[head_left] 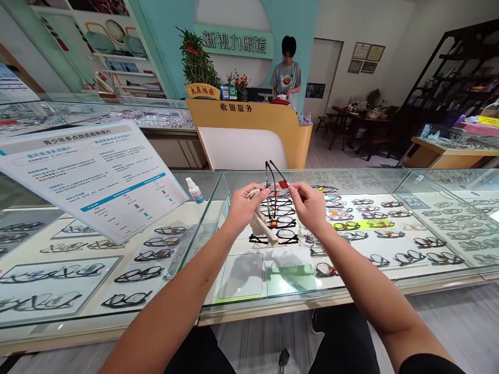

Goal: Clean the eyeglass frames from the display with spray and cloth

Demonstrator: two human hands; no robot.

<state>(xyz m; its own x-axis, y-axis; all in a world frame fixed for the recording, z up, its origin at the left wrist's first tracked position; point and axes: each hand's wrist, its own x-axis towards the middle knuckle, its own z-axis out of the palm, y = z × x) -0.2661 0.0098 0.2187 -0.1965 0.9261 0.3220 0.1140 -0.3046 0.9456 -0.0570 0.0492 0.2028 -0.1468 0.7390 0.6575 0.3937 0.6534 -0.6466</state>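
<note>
Above the glass counter, a pair of dark-framed eyeglasses hangs between my two hands with its temples pointing up and away. My left hand is closed on a beige cleaning cloth and pinches the near side of the glasses; the cloth drapes below the fingers. With thumb and fingertips, my right hand grips the other temple, where a red tag shows. Part of the frame is hidden by the fingers and merges with the glasses displayed underneath.
The glass display counter holds rows of eyeglasses. On its left stand a printed sheet and a small white spray bottle. Beyond is a cashier desk, with a person behind it and a potted plant.
</note>
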